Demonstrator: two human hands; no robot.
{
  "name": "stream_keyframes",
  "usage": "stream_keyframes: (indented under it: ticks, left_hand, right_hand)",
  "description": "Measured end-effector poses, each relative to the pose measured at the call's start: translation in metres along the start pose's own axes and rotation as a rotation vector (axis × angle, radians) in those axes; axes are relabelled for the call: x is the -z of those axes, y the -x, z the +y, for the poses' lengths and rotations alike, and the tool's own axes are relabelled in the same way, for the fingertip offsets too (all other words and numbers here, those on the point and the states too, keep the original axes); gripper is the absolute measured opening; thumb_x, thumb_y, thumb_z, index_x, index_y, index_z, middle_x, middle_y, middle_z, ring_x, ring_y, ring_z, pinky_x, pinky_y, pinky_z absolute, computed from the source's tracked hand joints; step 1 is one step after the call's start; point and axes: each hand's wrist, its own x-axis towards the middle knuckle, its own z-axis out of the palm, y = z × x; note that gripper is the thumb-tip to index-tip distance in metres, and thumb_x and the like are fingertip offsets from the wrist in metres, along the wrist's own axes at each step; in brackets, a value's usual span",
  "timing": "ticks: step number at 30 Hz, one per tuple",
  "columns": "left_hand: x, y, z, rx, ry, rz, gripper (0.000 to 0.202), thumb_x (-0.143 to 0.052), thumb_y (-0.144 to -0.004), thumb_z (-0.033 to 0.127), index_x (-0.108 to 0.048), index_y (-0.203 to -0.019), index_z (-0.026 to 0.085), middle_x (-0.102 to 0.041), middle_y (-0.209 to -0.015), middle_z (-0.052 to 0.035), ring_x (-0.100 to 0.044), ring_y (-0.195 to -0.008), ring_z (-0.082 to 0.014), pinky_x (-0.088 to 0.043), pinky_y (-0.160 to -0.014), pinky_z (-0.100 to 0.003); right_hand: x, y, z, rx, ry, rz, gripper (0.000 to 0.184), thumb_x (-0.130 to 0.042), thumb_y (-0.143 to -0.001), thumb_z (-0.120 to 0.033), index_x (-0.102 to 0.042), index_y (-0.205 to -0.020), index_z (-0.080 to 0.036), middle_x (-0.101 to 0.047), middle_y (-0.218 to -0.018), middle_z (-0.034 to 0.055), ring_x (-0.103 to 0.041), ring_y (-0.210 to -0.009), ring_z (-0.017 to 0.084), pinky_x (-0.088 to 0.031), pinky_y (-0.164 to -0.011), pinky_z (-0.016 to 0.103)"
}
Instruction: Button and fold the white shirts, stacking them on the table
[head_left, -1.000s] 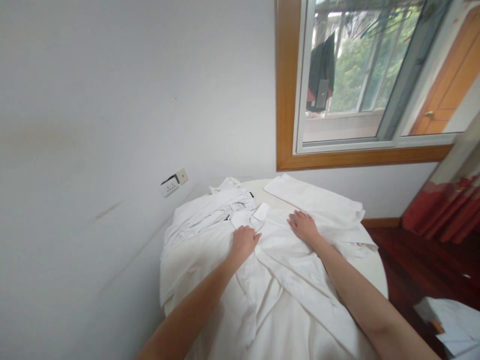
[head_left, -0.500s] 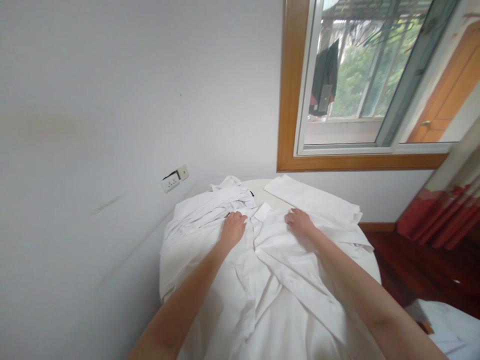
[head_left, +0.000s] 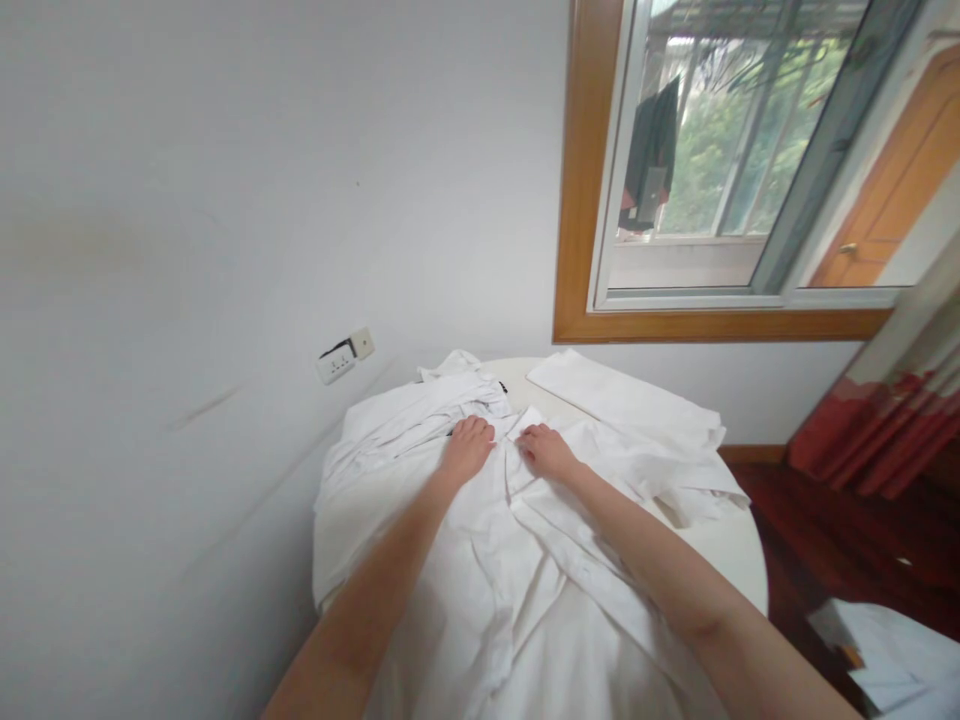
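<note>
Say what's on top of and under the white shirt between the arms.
On the shirt: left hand and right hand, near the collar. Under it: the white table, partly bare at right. Anything between shirt and table is covered; can't tell.

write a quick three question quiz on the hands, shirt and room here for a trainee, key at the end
1. Multiple choice: which part of the white shirt is nearest the fingers of the right hand?
a) the hem
b) the collar
c) a cuff

2. True or false: in the picture, the wooden window frame is to the right of the wall socket.

3. Fill in the blank: the lower part of the curtain at the right is coloured ____.

Key: 1. b; 2. true; 3. red
</note>
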Motion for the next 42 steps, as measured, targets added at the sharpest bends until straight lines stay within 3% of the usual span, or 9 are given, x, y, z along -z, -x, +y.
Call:
stream_keyframes:
  ticks: [7, 16, 21, 27, 30, 33, 38, 42]
  left_hand:
    - [0.003, -0.013, -0.003, 0.092, -0.048, 0.056, 0.013, -0.055, -0.085, 0.026, -0.056, -0.096, 0.019, -0.057, -0.103, -0.0100, -0.045, -0.106, -0.0280, -0.033, -0.092, -0.043]
    - [-0.004, -0.004, 0.011, 0.141, 0.099, 0.050, 0.021, -0.050, -0.084, 0.016, -0.059, -0.102, 0.021, -0.055, -0.110, -0.0099, -0.043, -0.114, -0.0265, -0.031, -0.100, -0.043]
    - [0.000, 0.000, 0.028, 0.100, 0.236, -0.001, 0.024, -0.045, -0.090, 0.026, -0.060, -0.110, 0.023, -0.060, -0.109, -0.0072, -0.048, -0.108, -0.0215, -0.037, -0.095, -0.038]
    - [-0.017, 0.021, 0.050, 0.077, 0.240, -0.020, 0.038, -0.038, -0.094, 0.037, -0.052, -0.126, 0.022, -0.056, -0.130, -0.0087, -0.048, -0.119, -0.0222, -0.035, -0.102, -0.041]
    - [-0.023, 0.030, 0.052, 0.064, 0.198, -0.023, 0.040, -0.037, -0.094, 0.035, -0.051, -0.129, 0.022, -0.048, -0.139, -0.0083, -0.043, -0.126, -0.0241, -0.032, -0.106, -0.043]
    - [-0.026, 0.033, 0.051, 0.068, 0.177, -0.025, 0.042, -0.034, -0.095, 0.033, -0.051, -0.130, 0.020, -0.047, -0.141, -0.0084, -0.042, -0.129, -0.0252, -0.032, -0.107, -0.044]
    - [-0.030, 0.033, 0.051, 0.077, 0.171, -0.020, 0.043, -0.035, -0.094, 0.034, -0.050, -0.131, 0.020, -0.045, -0.142, -0.0086, -0.041, -0.130, -0.0261, -0.031, -0.109, -0.045]
    - [-0.032, 0.031, 0.052, 0.093, 0.200, -0.011, 0.043, -0.037, -0.093, 0.035, -0.050, -0.131, 0.022, -0.045, -0.143, -0.0084, -0.040, -0.132, -0.0263, -0.031, -0.109, -0.046]
  right_hand:
    - [-0.013, 0.008, 0.003, -0.036, -0.093, 0.068, 0.035, -0.045, -0.092, -0.040, -0.059, -0.120, -0.024, -0.056, -0.125, 0.0071, -0.046, -0.112, 0.022, -0.038, -0.091, 0.036]
    - [-0.027, 0.011, 0.006, -0.008, -0.158, 0.088, 0.045, -0.041, -0.093, -0.040, -0.051, -0.131, -0.020, -0.050, -0.136, 0.0090, -0.043, -0.124, 0.021, -0.032, -0.104, 0.035]
    - [-0.026, 0.012, 0.006, -0.001, -0.154, 0.056, 0.048, -0.039, -0.094, -0.042, -0.047, -0.136, -0.021, -0.044, -0.143, 0.0092, -0.036, -0.133, 0.021, -0.027, -0.109, 0.039]
    - [-0.022, 0.010, 0.006, 0.012, -0.231, -0.053, 0.055, -0.049, -0.088, -0.042, -0.044, -0.138, -0.018, -0.039, -0.146, 0.0119, -0.033, -0.136, 0.025, -0.024, -0.111, 0.047]
    - [-0.011, 0.016, 0.022, 0.042, -0.274, -0.039, 0.049, -0.051, -0.088, -0.037, -0.051, -0.132, -0.015, -0.049, -0.138, 0.0136, -0.041, -0.131, 0.022, -0.031, -0.109, 0.039]
    - [0.009, 0.039, 0.054, 0.058, -0.212, 0.016, 0.043, -0.051, -0.088, -0.035, -0.057, -0.127, -0.017, -0.051, -0.137, 0.0112, -0.041, -0.131, 0.022, -0.030, -0.109, 0.038]
    - [0.028, 0.098, 0.106, -0.242, -0.012, 0.030, 0.043, -0.049, -0.089, -0.036, -0.052, -0.130, -0.025, -0.046, -0.142, 0.0081, -0.035, -0.134, 0.024, -0.024, -0.110, 0.049]
    - [0.018, 0.125, 0.114, -0.417, 0.069, -0.044, 0.046, -0.038, -0.094, -0.043, -0.048, -0.134, -0.025, -0.042, -0.145, 0.0093, -0.030, -0.136, 0.027, -0.023, -0.108, 0.054]
